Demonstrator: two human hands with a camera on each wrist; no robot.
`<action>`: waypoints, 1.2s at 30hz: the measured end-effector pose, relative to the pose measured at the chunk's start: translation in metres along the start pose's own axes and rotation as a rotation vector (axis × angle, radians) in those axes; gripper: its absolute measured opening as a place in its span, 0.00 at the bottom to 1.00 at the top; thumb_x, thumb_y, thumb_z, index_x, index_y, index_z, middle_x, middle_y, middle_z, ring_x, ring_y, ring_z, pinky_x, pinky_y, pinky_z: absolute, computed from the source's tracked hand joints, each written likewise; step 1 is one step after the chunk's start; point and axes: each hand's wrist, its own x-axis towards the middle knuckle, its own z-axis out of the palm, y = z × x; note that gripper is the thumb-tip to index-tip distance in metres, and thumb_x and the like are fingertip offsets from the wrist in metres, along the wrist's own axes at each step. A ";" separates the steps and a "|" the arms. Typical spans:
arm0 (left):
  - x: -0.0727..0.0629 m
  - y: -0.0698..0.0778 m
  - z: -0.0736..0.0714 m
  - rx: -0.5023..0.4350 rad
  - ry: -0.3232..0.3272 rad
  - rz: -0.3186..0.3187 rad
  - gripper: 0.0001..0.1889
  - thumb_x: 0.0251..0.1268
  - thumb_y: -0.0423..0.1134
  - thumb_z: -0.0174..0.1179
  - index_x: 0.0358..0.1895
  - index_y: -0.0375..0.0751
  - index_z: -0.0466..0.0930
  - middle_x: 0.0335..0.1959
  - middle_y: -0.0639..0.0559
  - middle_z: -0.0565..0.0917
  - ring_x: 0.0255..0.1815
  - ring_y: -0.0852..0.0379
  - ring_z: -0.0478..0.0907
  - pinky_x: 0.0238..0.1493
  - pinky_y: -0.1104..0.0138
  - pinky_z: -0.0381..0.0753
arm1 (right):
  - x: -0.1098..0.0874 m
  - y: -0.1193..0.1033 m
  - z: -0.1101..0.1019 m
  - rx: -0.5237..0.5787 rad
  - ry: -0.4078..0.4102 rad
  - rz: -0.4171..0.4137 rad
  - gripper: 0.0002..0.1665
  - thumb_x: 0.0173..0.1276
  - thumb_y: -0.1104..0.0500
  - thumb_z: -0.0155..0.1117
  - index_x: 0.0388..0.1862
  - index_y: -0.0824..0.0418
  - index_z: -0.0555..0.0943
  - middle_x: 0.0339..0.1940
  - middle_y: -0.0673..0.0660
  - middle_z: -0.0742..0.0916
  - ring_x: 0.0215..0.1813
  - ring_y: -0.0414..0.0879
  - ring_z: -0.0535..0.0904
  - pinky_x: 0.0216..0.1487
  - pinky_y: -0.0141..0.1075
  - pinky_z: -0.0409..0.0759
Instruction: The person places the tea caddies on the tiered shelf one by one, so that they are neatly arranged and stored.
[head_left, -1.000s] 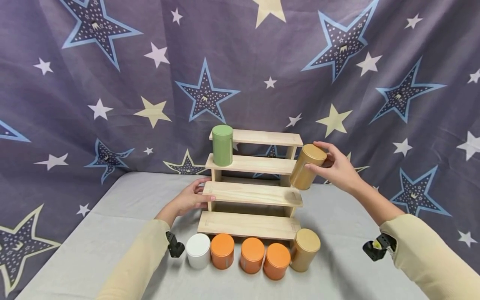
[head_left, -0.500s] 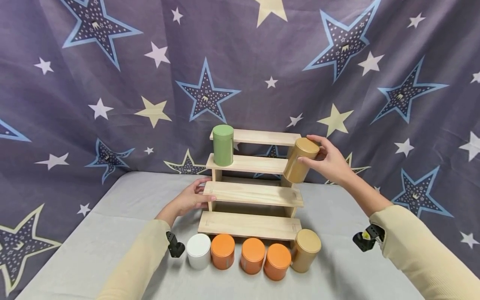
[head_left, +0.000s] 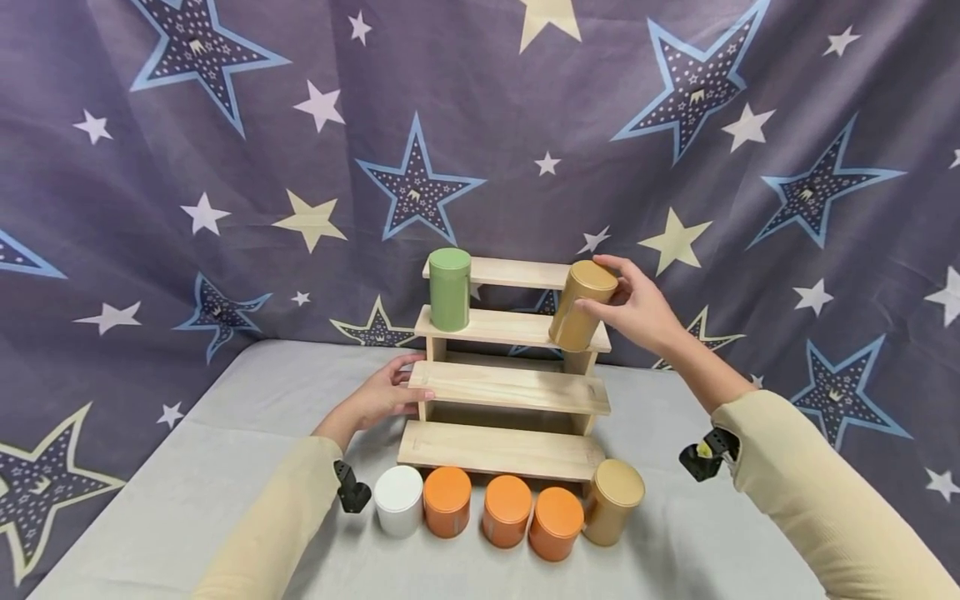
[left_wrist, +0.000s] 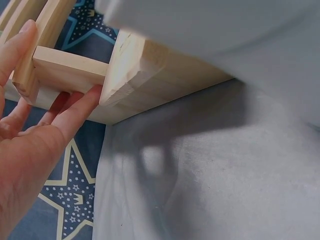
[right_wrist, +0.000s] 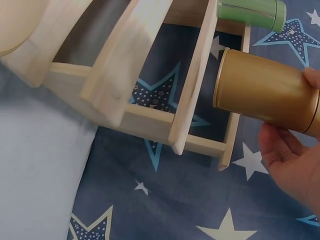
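Observation:
A wooden stepped shelf (head_left: 510, 387) with several tiers stands at the middle of the table. My left hand (head_left: 382, 393) grips its left end, thumb on the second tier from the bottom and fingers against the side piece, as the left wrist view (left_wrist: 35, 150) shows closer. With thumb and fingers my right hand (head_left: 633, 304) holds a gold tin canister (head_left: 579, 308) near its lid. The canister is tilted, in front of the right end of the upper tiers. In the right wrist view the gold canister (right_wrist: 267, 90) appears apart from the boards.
A green canister (head_left: 450, 292) stands on the left of the second tier from the top. Along the shelf's front on the table stand a white canister (head_left: 399, 502), three orange canisters (head_left: 507, 512) and another gold canister (head_left: 613, 504). A starred curtain (head_left: 300, 125) hangs behind.
My right hand has carried the gold canister left and slightly up, from beside the shelf's right end to in front of its upper tiers. My left hand has kept its hold.

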 end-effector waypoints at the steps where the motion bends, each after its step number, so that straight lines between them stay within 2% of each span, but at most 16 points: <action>1: 0.000 0.000 0.000 -0.003 0.004 -0.003 0.44 0.56 0.32 0.65 0.73 0.47 0.47 0.65 0.32 0.60 0.52 0.47 0.75 0.57 0.49 0.77 | 0.002 -0.001 0.001 0.005 -0.002 -0.007 0.46 0.58 0.44 0.67 0.71 0.51 0.58 0.56 0.60 0.78 0.51 0.52 0.77 0.49 0.43 0.77; 8: 0.002 -0.002 0.001 -0.013 0.010 -0.004 0.45 0.55 0.32 0.66 0.73 0.49 0.49 0.65 0.33 0.61 0.52 0.47 0.75 0.56 0.50 0.78 | 0.010 -0.005 0.011 0.010 -0.031 -0.049 0.45 0.60 0.46 0.66 0.72 0.53 0.58 0.55 0.62 0.78 0.50 0.54 0.77 0.49 0.43 0.77; 21: 0.002 -0.002 0.001 -0.006 0.000 0.008 0.43 0.57 0.31 0.64 0.73 0.46 0.48 0.63 0.32 0.61 0.50 0.48 0.75 0.56 0.49 0.77 | 0.023 -0.013 0.032 0.001 -0.054 -0.038 0.45 0.59 0.46 0.67 0.71 0.52 0.58 0.54 0.61 0.78 0.52 0.55 0.77 0.51 0.47 0.78; 28: 0.000 -0.001 -0.001 0.000 -0.004 0.020 0.44 0.57 0.32 0.64 0.73 0.45 0.46 0.63 0.32 0.61 0.50 0.49 0.75 0.56 0.50 0.78 | 0.030 -0.018 0.043 0.068 -0.058 -0.042 0.45 0.59 0.48 0.67 0.71 0.54 0.58 0.56 0.61 0.78 0.52 0.54 0.77 0.52 0.46 0.78; 36: 0.000 -0.002 -0.001 -0.005 -0.005 0.019 0.43 0.58 0.31 0.63 0.73 0.46 0.47 0.64 0.32 0.61 0.50 0.49 0.75 0.56 0.49 0.77 | 0.038 -0.021 0.052 0.095 -0.042 -0.030 0.45 0.58 0.47 0.67 0.71 0.51 0.58 0.57 0.60 0.77 0.54 0.54 0.76 0.51 0.46 0.79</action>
